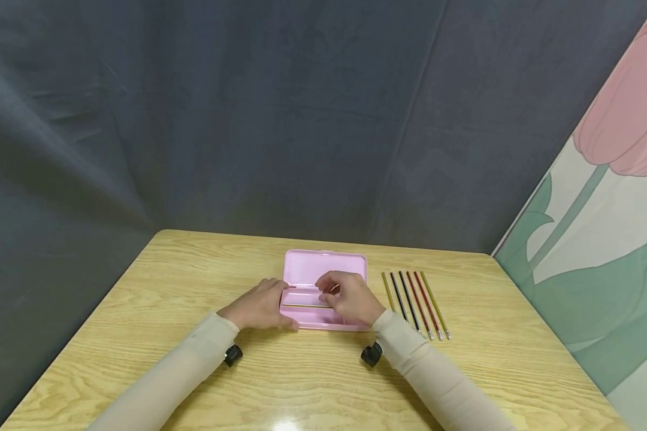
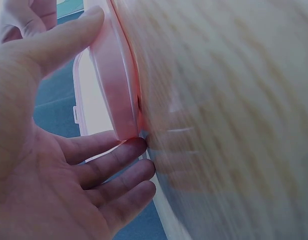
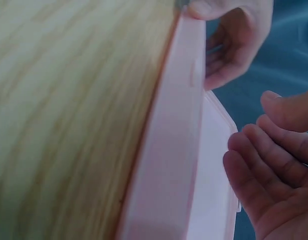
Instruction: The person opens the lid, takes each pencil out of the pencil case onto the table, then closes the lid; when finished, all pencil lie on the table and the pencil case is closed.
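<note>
A pink pencil case [image 1: 326,268] lies on the table with its lid raised at the back. Inside its tray, a yellow pencil [image 1: 304,306] lies lengthwise. My left hand [image 1: 260,305] holds the case's left end; the thumb [image 2: 76,30] presses the front wall [image 2: 111,75], and the fingertips touch around the end. Over the right half of the tray hovers my right hand [image 1: 350,297], palm down with loosely bent fingers. In the right wrist view its thumb [image 3: 289,111] stands apart from the fingers, and nothing shows between them. The right hand hides part of the tray.
Right of the case, several pencils lie side by side on the wooden table [image 1: 280,383]: yellow, black and red [image 1: 427,305], with eraser ends toward me. A dark curtain [image 1: 302,120] hangs behind the table. A tulip-patterned wall panel [image 1: 598,269] stands at the right.
</note>
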{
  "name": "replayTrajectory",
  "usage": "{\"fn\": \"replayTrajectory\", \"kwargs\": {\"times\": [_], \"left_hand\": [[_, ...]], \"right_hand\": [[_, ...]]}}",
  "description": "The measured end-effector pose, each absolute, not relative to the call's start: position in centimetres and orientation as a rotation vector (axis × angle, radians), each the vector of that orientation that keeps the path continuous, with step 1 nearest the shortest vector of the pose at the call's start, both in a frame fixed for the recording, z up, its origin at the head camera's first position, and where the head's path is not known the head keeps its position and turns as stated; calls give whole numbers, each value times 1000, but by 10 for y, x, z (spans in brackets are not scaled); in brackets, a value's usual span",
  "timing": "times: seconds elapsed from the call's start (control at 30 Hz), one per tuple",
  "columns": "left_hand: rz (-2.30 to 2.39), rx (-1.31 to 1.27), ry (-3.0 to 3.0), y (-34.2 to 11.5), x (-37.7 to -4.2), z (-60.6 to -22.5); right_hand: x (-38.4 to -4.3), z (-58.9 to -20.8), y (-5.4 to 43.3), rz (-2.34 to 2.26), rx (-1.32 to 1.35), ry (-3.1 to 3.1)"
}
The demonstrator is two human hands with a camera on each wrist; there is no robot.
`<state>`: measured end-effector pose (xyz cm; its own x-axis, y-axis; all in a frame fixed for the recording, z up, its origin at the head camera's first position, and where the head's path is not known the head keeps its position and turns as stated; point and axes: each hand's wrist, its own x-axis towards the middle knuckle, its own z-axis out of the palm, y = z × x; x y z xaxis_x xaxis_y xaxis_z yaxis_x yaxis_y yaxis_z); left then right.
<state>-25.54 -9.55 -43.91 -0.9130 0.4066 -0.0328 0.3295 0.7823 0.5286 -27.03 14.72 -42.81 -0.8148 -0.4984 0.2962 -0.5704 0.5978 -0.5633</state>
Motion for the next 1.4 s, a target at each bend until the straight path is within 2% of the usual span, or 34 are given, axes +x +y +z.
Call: {"fn": "replayTrajectory", "kwargs": {"times": [0.3,1.4], "left_hand": [[802,585,2819,-95,-254,-438],[785,575,2826,-95,-254,-439]], "right_hand": [[-269,-437,142,816,961,-2781],[-276,-440,133,653,1138,-2843]]}}
